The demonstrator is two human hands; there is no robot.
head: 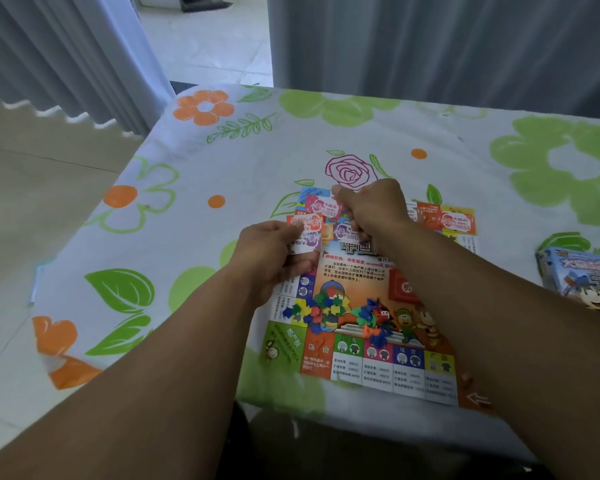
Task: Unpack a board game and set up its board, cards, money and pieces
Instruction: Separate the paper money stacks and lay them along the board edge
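Step in hand: sorting the money. The board (378,362) lies flat on the counter (222,168), with the pieces (326,308) heaped at its middle. The left hand (274,251) has its fingers clamped on a stack of notes (307,233). The right hand (371,209) is curled over the laid notes (321,204) at the board's far edge, and its grip cannot be determined. Judged next: peel off a single note and lay it clear of the others.

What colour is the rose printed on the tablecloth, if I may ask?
The rose is magenta, head view.
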